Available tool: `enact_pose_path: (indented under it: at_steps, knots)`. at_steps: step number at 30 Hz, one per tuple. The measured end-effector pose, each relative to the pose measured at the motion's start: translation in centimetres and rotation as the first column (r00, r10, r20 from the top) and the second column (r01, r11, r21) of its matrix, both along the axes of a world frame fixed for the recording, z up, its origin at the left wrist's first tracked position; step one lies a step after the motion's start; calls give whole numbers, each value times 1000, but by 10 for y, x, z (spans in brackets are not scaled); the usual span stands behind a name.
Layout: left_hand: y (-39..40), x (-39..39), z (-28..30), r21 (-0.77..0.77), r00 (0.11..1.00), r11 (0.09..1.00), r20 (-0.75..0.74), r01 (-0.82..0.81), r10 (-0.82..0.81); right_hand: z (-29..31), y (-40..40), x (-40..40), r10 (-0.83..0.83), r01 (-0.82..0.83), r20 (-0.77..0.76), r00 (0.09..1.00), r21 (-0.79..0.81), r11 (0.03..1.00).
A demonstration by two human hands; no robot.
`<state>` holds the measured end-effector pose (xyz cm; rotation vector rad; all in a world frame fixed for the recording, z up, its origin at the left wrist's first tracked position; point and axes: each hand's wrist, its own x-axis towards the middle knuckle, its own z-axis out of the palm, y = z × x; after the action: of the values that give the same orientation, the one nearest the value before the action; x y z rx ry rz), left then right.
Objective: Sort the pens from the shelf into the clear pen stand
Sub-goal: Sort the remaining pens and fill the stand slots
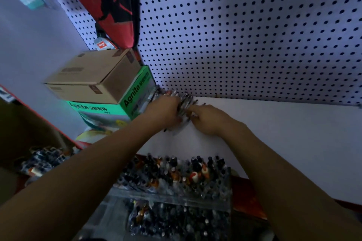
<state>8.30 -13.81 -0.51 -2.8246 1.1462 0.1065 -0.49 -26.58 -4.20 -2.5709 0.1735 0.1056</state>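
A bundle of pens [184,103] lies at the back of the white shelf [274,133], close to the pegboard. My left hand [166,111] is curled around the bundle from the left. From the right, my right hand [207,121] reaches in with its fingers on the same pens. The picture is blurred there, so single pens are hard to make out. Below the shelf's front edge stands the clear pen stand [176,195], with several dark and orange-capped pens upright in its rows.
A cardboard box [94,76] sits on a green box [135,94] at the shelf's left end, right beside my left hand. The white pegboard [254,35] closes the back. A red bag [109,2] hangs upper left. More pens [45,158] lie lower left.
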Motion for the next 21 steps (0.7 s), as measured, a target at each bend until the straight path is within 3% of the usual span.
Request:
enact_pose_path:
  at_steps: [6, 13, 21]
  knots:
    - [-10, -5, -2, -3, 998, 1000, -56, -27, 27, -3, -8, -4, -125, 125, 14, 992, -3, 992]
    - [-12, -13, -3, -1, 998, 1000, 64, -21, 21, -7, -10, -11, -286, 287, 60, 956, -2, 958]
    - [-10, -15, -5, 77, 993, 997, 119, -6, -3, -4, -15, -16, -356, 358, 73, 932, -10, 934]
